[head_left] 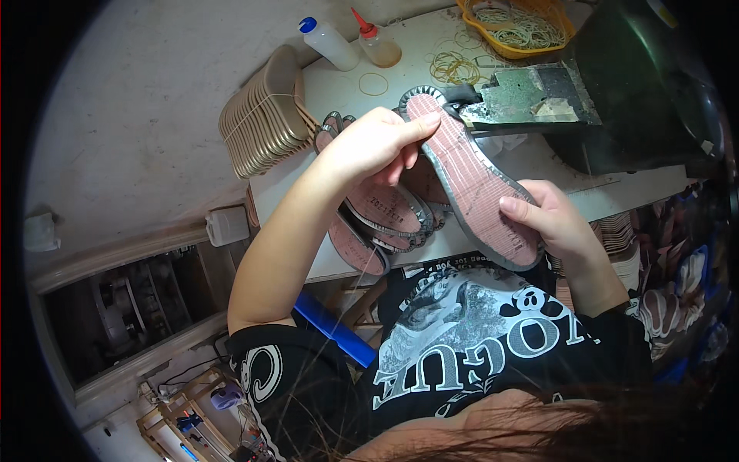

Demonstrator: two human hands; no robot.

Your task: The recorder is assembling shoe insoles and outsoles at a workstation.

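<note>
I hold a shoe insole (471,165) with a pink, lined underside and a dark, shiny wrapped edge, tilted over the table. My left hand (389,142) has its thumb pressed on the pink face near the far, narrower end, where the edge is pleated. Its other fingers are curled, partly hidden. At the near, wider end, my right hand (550,215) grips the side, thumb on top and fingers underneath. The far end sits against the black nose (462,95) of a machine; whether they touch I cannot tell. More pink insoles (385,206) lie piled beneath my left forearm.
A dark green machine (647,85) with a worn metal plate (539,96) stands at the right. Bundled bronze soles (265,115), a blue-capped bottle (327,42), a red-tipped glue bottle (379,46), loose rubber bands (454,68) and a yellow basket (531,51) occupy the table (416,58).
</note>
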